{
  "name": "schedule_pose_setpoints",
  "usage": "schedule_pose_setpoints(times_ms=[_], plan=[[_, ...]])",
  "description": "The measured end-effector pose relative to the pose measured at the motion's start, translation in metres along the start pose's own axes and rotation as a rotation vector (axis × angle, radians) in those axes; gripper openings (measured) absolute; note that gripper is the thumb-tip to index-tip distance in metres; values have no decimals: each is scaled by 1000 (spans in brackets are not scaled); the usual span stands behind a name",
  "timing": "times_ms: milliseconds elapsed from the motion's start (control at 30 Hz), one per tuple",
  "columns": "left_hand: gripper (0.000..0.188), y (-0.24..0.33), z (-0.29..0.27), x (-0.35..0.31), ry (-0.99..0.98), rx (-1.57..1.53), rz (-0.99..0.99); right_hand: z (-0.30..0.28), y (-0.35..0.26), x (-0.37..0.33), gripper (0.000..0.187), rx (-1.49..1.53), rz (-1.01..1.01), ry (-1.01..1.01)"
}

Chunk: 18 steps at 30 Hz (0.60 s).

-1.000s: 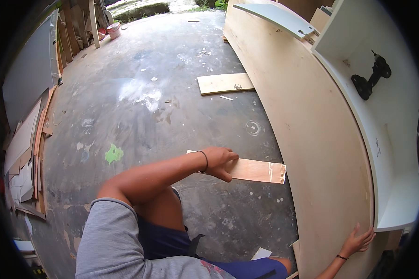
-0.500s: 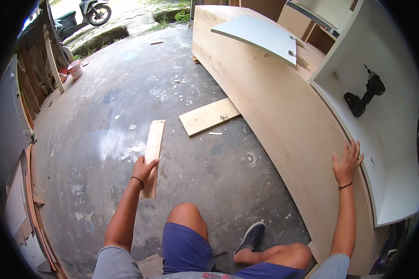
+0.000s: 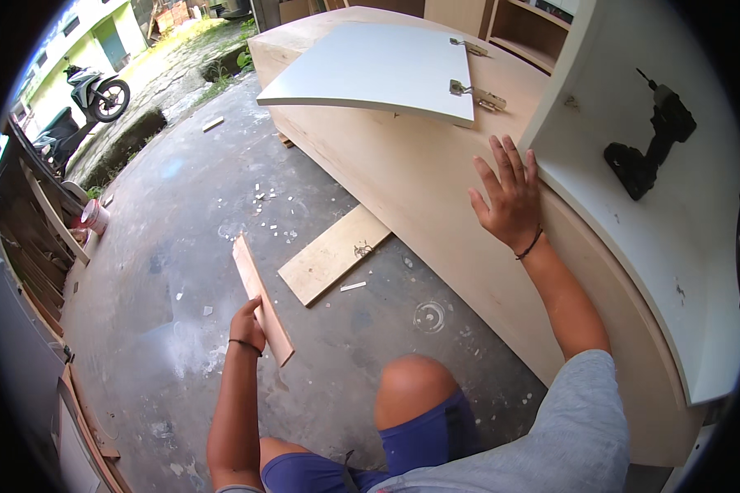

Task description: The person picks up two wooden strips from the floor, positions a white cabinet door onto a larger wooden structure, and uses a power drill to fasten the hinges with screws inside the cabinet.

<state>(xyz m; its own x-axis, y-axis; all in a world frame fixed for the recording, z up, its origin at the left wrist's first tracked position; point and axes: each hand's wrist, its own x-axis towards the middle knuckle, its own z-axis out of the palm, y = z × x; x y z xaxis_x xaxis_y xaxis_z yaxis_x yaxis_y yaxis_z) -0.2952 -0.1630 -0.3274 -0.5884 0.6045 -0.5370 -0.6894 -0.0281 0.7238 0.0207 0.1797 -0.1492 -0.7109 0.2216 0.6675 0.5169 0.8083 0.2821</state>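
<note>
My left hand (image 3: 248, 323) grips a narrow strip of wood (image 3: 259, 300), holding it above the concrete floor with fingers wrapped round its middle. My right hand (image 3: 510, 193) is open, fingers spread, over the long plywood worktop (image 3: 436, 197) beside the white cabinet's edge; whether the palm touches the wood I cannot tell. Beyond its fingertips lies a white door panel (image 3: 370, 74) with two metal hinges (image 3: 473, 94) along its right side. Inside the white cabinet (image 3: 674, 271) on the right is a black cordless drill (image 3: 654, 140) with a bit fitted.
A wider wooden board (image 3: 329, 259) lies on the floor (image 3: 181, 279) against the worktop's side, with small dark pieces on it. White scraps are scattered nearby. Boards (image 3: 25, 238) lean along the left, near a bucket (image 3: 95, 215). A motorbike (image 3: 86, 103) is parked outside.
My right hand has moved forward and left along the worktop, towards the hinged door panel. The wood strip in my left hand has tilted, its far end swinging left. My view has shifted.
</note>
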Motion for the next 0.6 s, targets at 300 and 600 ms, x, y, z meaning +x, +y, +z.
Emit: schedule_pose_setpoints(times_ms=[300,600], plan=[[39,101,118,93,393,206,52,26,-15,15,43,-126,189,-68],[34,129,101,204,519,480,168,44,-18,21,47,-246,225,-11]])
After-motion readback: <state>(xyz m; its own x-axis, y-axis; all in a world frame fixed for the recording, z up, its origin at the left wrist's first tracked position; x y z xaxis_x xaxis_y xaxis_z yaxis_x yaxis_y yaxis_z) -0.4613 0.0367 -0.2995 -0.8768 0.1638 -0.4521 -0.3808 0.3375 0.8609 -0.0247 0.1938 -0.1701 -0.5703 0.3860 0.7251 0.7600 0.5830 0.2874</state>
